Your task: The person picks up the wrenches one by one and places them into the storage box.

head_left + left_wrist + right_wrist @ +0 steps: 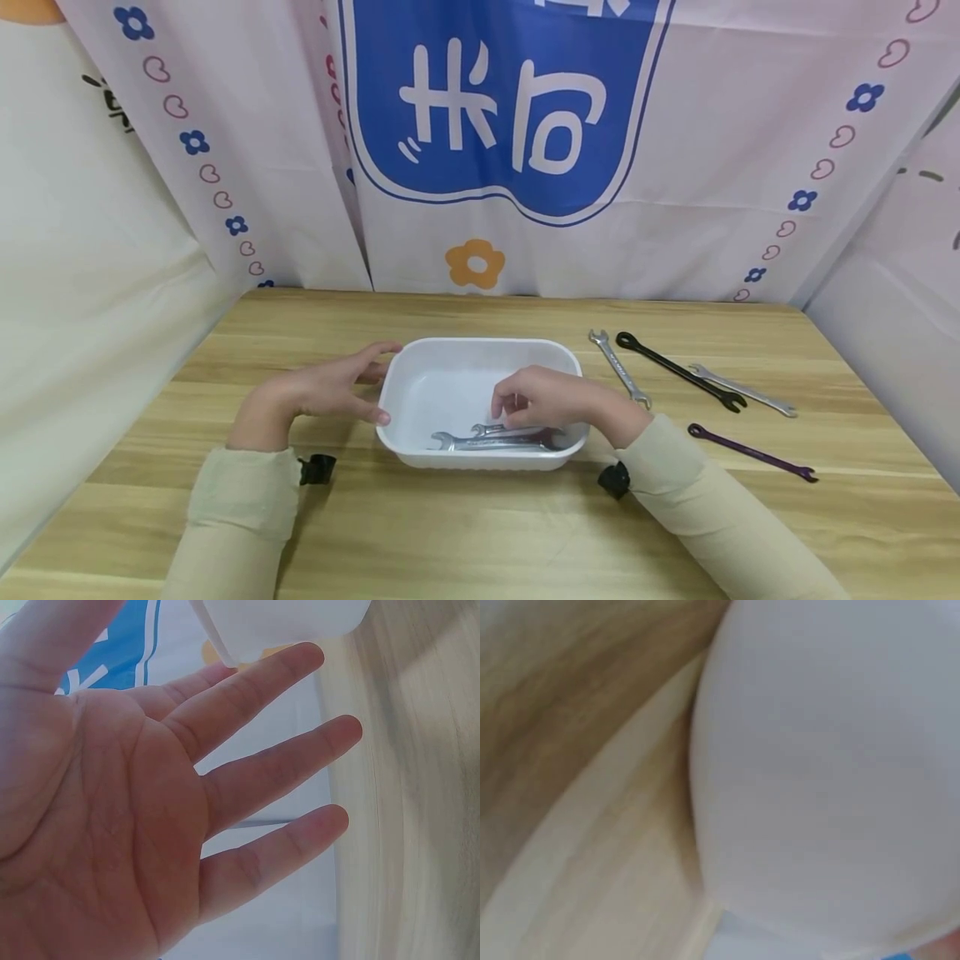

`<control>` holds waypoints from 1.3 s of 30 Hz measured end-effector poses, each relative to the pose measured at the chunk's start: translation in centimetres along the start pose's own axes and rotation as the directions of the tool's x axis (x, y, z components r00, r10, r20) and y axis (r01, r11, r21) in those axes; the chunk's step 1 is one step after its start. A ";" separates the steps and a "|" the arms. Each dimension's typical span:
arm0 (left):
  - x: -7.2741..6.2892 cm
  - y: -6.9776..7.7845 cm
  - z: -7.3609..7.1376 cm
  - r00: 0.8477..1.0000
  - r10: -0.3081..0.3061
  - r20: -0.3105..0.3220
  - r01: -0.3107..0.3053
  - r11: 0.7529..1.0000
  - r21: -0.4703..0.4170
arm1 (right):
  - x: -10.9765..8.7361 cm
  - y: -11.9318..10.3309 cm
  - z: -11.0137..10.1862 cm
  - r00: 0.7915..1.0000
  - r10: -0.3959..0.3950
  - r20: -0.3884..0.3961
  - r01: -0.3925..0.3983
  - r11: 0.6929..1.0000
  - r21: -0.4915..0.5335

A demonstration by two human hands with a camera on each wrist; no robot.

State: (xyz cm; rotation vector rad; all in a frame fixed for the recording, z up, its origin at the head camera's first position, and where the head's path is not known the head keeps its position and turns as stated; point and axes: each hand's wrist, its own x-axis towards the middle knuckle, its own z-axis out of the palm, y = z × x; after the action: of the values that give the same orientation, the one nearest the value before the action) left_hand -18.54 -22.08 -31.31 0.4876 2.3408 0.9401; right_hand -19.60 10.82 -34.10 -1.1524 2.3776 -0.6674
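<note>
A white plastic bin (431,387) sits on the wooden table. At its left rim, my left hand (330,389) touches with thumb and fingertips; the left wrist view shows the fingers straight and spread, with the palm (97,817) bare. My right hand (551,397) reaches over the right side into the bin, fingers bent downward. Under it lies a small silver wrench (486,430), partly hidden by the hand; whether the fingers pinch it cannot be seen. A larger silver wrench (480,442) lies along the bin's front. The right wrist view holds mostly the bin's outer wall (825,772).
Right of the bin lie a silver open-end wrench (619,367), a long black wrench (675,369), a silver wrench (750,392) crossing close to the black one, and a purple wrench (750,452). A printed cloth (675,250) hangs behind the table (480,542).
</note>
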 end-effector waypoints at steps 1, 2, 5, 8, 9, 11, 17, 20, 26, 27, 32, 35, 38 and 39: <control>0.0 0.0 0.0 1.000 -0.003 -0.001 0.003 1.000 0.001 | -0.2 -0.1 -0.1 1.000 -0.010 -0.001 0.011 1.000 0.003; 0.0 0.1 0.0 1.000 -0.006 -0.002 0.006 1.000 0.002 | -0.5 -0.2 -0.2 1.000 -0.019 -0.004 0.019 1.000 0.006; 0.0 0.2 0.0 1.000 -0.014 -0.004 0.014 1.000 0.002 | -1.3 -0.4 -0.6 0.999 -0.043 -0.020 0.044 0.999 0.013; 0.0 0.2 0.0 1.000 -0.015 -0.004 0.015 1.000 0.002 | -2.2 -0.7 -0.9 0.998 -0.050 -0.046 0.051 0.998 0.025; 0.0 0.2 0.0 1.000 -0.015 -0.004 0.015 1.000 0.003 | -2.4 -0.6 -1.0 0.997 -0.053 -0.055 0.054 0.998 0.031; 0.0 0.2 0.0 1.000 -0.018 -0.005 0.018 1.000 0.007 | -2.9 -0.6 -1.1 0.996 -0.052 -0.071 0.056 0.997 0.054; 0.0 0.0 0.1 1.000 -0.010 -0.001 0.010 1.000 0.008 | -4.6 -0.3 -1.3 0.992 -0.041 -0.117 0.053 0.993 0.101; 0.0 -0.1 0.1 1.000 0.002 0.002 -0.002 1.000 0.003 | -5.6 -0.3 -1.5 0.989 -0.022 -0.143 0.040 0.992 0.123; 0.1 -0.2 -0.1 1.000 0.006 0.001 -0.006 1.000 0.008 | -8.1 -0.3 -2.4 0.975 -0.024 -0.221 0.051 0.992 0.116; 0.1 -0.2 -0.1 1.000 0.005 0.000 -0.005 1.000 0.010 | -8.5 -0.3 -2.5 0.971 -0.026 -0.236 0.053 0.993 0.107; 0.0 -0.1 -0.1 1.000 -0.006 -0.003 0.007 1.000 0.010 | -10.7 -0.1 -3.1 0.949 -0.024 -0.315 0.045 0.997 0.060; 0.0 -0.1 -0.1 1.000 -0.010 -0.002 0.010 1.000 0.008 | -12.0 0.1 -3.4 0.930 -0.010 -0.367 0.030 0.998 0.049; 0.0 0.0 0.0 1.000 -0.010 -0.005 0.011 1.000 0.009 | -13.2 0.6 -3.5 0.910 -0.021 -0.415 0.037 0.999 0.030; 0.0 0.0 0.0 1.000 -0.010 -0.004 0.010 1.000 0.007 | -13.6 0.8 -3.6 0.903 -0.023 -0.429 0.036 0.999 0.023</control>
State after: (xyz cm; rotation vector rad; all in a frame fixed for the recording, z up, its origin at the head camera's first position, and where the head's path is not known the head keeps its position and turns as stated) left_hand -18.54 -22.11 -31.31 0.4769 2.3491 0.9291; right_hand -14.25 23.07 -29.54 -1.1208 2.6992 -1.0589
